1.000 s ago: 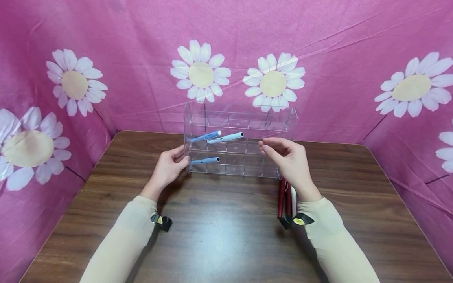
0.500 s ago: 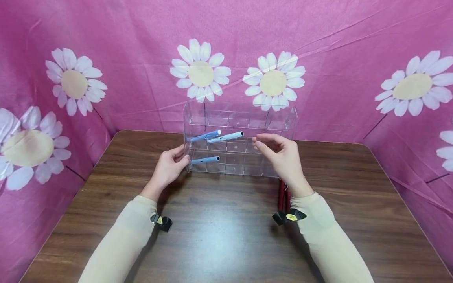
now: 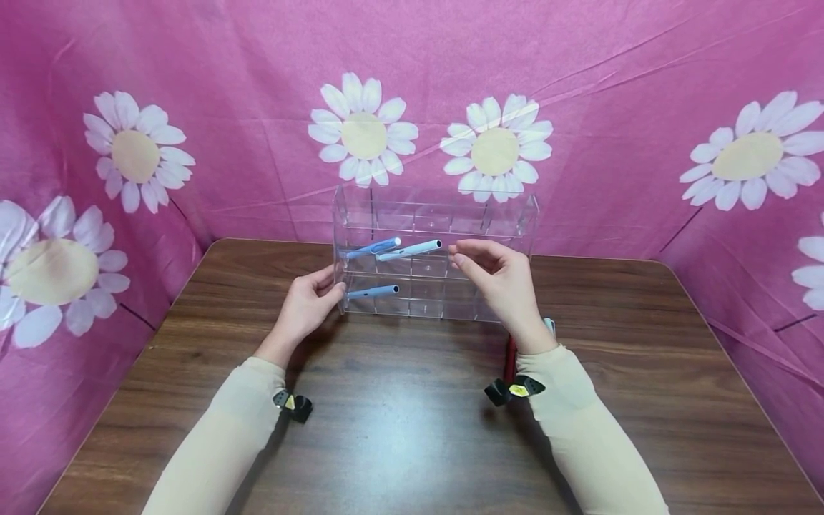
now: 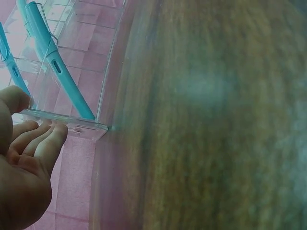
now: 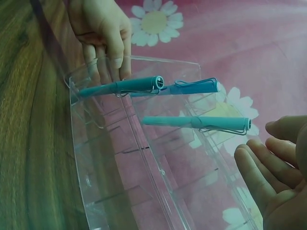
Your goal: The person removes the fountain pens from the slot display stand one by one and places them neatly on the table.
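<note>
A clear acrylic pen rack [image 3: 428, 287] with tiered compartments stands at the table's back. My left hand [image 3: 310, 304] grips its left side panel, thumb on one face and fingers on the other, as the left wrist view shows. Two pens lean in the middle tier: a blue pen [image 3: 375, 248] at the left end and a light blue pen [image 3: 412, 249] beside it. Below, another blue pen [image 3: 373, 292] lies in the bottom tier. My right hand [image 3: 505, 286] hovers before the rack, fingers bent and holding nothing. Its fingertips are just right of the light blue pen's cap end [image 5: 247, 125].
Under my right wrist, a dark red pen [image 3: 511, 357] and a pale pen [image 3: 550, 327] lie on the wooden table [image 3: 399, 429], mostly hidden by the arm. A pink cloth [image 3: 431, 57] with white daisies hangs behind and at both sides.
My right hand has moved left along the rack, closer to the light blue pen, and its forearm now covers more of the red pens. The left hand and the rack have stayed in place.
</note>
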Motion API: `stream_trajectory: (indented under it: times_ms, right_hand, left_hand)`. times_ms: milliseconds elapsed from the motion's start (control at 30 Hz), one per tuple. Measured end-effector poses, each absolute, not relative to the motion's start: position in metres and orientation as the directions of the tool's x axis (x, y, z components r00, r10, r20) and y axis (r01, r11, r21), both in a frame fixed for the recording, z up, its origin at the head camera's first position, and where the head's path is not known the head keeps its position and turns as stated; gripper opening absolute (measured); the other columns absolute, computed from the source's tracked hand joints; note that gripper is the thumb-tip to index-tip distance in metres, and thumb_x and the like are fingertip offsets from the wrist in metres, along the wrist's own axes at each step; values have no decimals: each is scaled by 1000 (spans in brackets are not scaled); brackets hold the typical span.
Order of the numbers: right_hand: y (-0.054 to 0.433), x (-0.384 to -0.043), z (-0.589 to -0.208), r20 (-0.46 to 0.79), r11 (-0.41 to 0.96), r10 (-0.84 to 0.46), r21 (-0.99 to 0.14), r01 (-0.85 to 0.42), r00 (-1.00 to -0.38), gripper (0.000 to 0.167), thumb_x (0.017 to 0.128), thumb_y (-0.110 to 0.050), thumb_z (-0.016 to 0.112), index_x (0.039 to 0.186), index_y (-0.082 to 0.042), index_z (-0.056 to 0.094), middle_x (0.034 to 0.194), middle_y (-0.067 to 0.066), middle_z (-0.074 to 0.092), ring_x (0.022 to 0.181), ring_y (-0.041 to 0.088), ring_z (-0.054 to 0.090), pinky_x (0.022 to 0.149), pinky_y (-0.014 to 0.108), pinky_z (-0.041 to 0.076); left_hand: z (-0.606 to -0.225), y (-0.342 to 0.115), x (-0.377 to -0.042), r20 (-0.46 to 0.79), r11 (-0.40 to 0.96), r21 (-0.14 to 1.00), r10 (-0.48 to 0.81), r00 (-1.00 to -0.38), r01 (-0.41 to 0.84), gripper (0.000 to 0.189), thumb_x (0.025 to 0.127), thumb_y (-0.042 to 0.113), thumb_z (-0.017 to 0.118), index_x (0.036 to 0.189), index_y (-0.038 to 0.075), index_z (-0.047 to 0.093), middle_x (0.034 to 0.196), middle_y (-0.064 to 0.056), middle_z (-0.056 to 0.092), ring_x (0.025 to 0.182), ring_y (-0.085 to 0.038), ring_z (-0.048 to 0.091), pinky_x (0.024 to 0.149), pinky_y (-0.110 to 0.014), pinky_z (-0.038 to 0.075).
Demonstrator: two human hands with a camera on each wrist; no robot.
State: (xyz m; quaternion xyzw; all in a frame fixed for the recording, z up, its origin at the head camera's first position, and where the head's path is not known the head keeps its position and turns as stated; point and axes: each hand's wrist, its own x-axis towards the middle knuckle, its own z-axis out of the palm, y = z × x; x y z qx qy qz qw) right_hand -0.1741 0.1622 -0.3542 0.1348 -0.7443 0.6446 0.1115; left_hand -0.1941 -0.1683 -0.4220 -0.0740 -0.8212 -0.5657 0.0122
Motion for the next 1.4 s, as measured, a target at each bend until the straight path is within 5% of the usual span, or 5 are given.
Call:
stream_trajectory:
  times_ms: [433,1400]
  right_hand:
    - [151,-179,-359,328,161,-21,-931,-327,-945,29,98,-4,77,125,6,76,123,27,78,96,0,77,87,17,64]
    - [128,-193,-361,322,232,32,-923,-306,-946,28,98,-5,78,124,3,78,117,23,80,91,-1,72,80,12,61]
  left_hand:
    - [-427,-170,-196,81,397,910,103,-991,115,48,106,7,62,152,-5,57,145,-27,65,130,-34,67,91,-7,55]
    - [-427,-169,-195,82,365,924,99,-992,113,48,105,6,61,152,-4,56,144,-27,65,128,-35,68,84,-3,54]
